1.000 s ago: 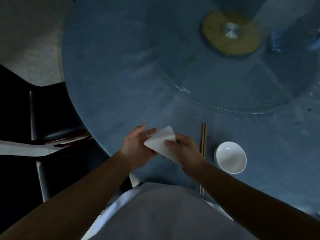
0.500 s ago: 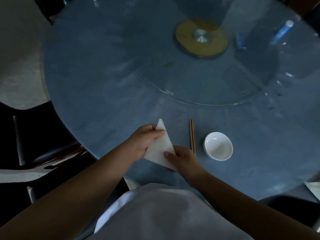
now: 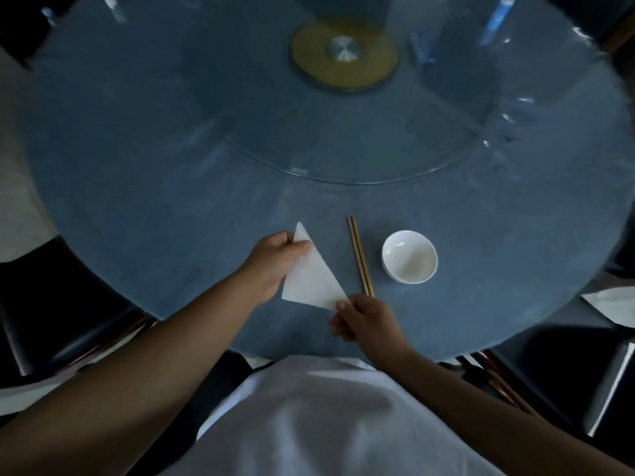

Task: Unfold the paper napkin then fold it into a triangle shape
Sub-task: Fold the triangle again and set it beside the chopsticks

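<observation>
I'm reading no text, label, brand or number anywhere here; the small blue items at the far side are blurring out.

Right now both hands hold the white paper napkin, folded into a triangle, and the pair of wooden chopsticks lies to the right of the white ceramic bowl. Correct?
One slip: the head view shows the pair of wooden chopsticks left of the white ceramic bowl, between it and the white paper napkin. The left hand and right hand do hold the triangle.
</observation>
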`<state>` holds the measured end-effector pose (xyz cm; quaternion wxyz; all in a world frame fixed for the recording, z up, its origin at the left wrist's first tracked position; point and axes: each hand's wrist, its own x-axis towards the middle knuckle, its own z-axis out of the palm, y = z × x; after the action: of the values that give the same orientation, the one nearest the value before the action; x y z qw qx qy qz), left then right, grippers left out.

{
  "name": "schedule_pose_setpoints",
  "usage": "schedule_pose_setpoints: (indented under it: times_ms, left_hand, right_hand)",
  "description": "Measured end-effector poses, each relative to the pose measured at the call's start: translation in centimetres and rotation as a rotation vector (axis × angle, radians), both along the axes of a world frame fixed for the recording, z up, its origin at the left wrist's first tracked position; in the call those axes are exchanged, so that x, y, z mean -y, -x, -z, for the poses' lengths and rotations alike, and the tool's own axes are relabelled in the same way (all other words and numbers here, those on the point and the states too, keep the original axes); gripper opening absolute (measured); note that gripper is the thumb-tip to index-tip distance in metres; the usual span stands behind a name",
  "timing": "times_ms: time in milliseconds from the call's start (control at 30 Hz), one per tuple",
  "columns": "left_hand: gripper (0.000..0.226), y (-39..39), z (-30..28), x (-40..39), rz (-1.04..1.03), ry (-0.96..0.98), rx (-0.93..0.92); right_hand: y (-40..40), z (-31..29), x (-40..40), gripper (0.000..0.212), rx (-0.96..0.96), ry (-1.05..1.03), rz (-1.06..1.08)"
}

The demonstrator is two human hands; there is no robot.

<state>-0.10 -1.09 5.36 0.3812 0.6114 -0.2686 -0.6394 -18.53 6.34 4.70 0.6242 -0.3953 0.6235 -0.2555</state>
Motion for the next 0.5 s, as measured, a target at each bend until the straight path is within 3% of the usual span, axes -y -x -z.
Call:
schedule_pose_setpoints:
  times_ms: [200, 500]
  left_hand:
    - [0.011, 2.2, 1.5, 1.7, 0.131, 0.006, 0.104]
    - [0.012, 3.2, 5.7, 3.5, 0.258, -0.103, 0.139]
  right_hand:
    - [1.7, 1.3, -0.4, 0.027, -0.077, -0.039, 0.107]
    - [2.6, 3.8, -1.4, 0.022, -0.017, -0.234, 0.241]
